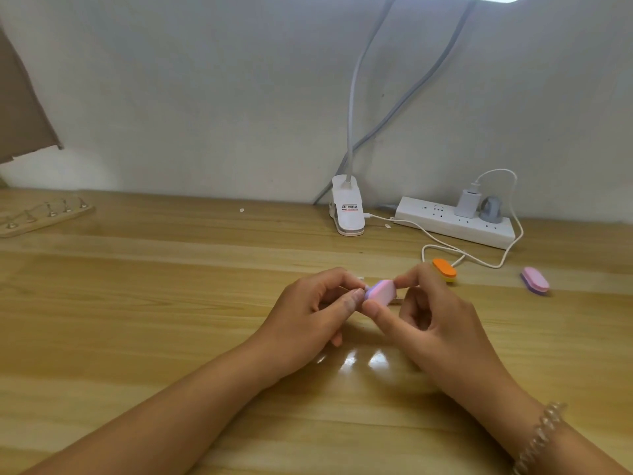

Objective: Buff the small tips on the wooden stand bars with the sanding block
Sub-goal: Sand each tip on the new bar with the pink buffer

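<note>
Gripping the pink-and-purple sanding block point(380, 292) between thumb and forefinger of the right hand point(435, 317), just above the wooden table point(171, 303) at near centre. Pinching with the left hand point(308, 306) right at the block's left end, hands close together; impossible to tell whether on the block itself or on some small hidden piece. Lying far left, the wooden stand bar point(48, 217); at right, an orange block point(444, 269) and a pink block point(535, 280), near a power strip point(452, 222).

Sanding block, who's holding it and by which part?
The right hand pinches the pink sanding block across its sides; the left hand closes at its left end, grip hidden.
</note>
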A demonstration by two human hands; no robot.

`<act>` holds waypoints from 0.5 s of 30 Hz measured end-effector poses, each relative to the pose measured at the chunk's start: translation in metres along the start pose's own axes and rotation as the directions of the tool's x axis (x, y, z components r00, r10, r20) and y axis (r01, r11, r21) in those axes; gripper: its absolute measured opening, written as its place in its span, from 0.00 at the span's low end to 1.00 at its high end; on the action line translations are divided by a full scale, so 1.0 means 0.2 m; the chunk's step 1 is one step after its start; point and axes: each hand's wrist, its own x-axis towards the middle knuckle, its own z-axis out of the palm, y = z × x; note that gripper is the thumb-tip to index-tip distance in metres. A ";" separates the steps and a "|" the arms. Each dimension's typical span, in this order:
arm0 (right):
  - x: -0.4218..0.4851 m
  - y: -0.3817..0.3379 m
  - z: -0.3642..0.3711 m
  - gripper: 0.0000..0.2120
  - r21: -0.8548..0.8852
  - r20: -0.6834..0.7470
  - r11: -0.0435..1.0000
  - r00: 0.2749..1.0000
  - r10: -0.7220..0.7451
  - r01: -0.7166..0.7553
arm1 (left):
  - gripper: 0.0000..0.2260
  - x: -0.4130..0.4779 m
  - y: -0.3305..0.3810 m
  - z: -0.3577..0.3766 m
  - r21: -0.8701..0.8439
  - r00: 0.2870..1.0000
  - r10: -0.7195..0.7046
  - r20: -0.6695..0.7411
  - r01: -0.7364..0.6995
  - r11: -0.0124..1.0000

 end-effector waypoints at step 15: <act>-0.02 0.00 0.01 0.20 -0.102 0.034 0.993 0.998 -0.061 0.064 | 0.06 0.00 -0.01 0.00 0.013 1.000 0.002 -0.005 -0.002 1.000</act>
